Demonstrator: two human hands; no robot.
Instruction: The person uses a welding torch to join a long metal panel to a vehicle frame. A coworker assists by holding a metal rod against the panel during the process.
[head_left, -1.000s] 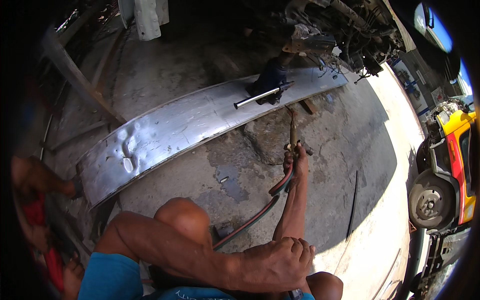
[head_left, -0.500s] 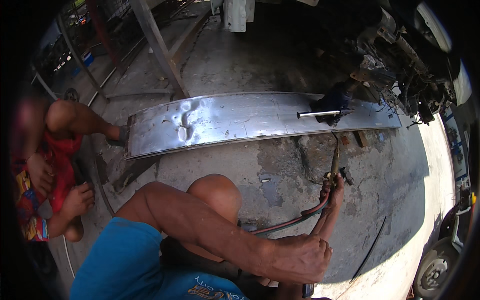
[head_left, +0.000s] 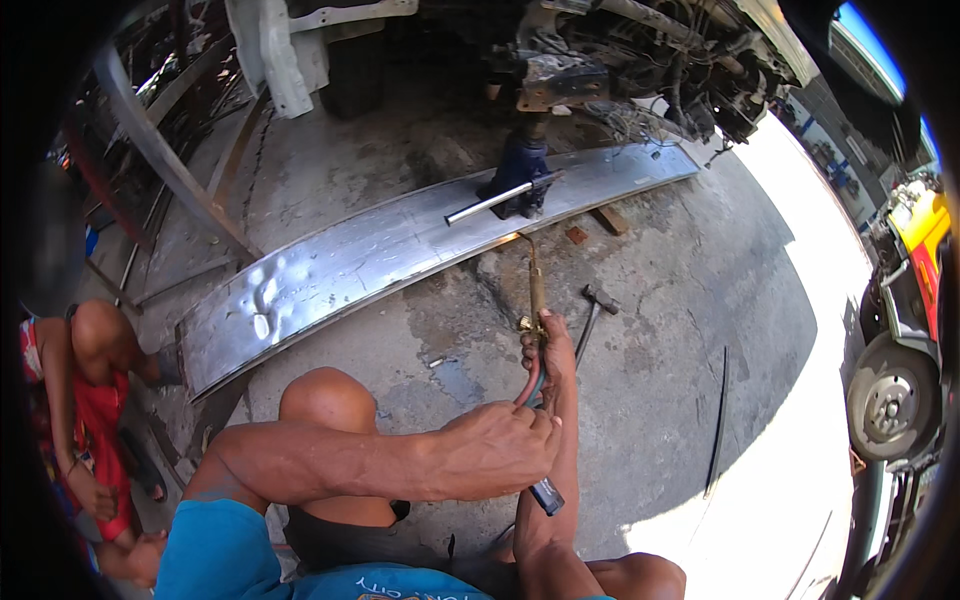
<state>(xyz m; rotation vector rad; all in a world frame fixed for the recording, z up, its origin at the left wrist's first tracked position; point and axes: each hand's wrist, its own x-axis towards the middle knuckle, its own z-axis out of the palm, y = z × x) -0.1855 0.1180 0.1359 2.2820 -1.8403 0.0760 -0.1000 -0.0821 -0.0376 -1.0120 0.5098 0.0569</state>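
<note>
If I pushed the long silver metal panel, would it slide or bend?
The panel would probably resist sliding, because a dark blue metal jack seems to stand on it. Its dents suggest it may bend under hard knocks. It's long, so probably awkward to lift.

Concrete floor (head_left: 650, 420), shadow mid, bright sun right. Hammer (head_left: 602, 299) lying on it, head away from camera; thin black strip (head_left: 718, 420) further right. Far right: yellow-and-red vehicle (head_left: 925, 225), bare wheel (head_left: 893, 398) showing. Top: vehicle underside (head_left: 690, 75), loose wiring hanging. Top left: white metal part (head_left: 275, 60), leaning steel post (head_left: 168, 155). Left edge: co-worker, red shorts (head_left: 112, 480), knee bent.
</note>
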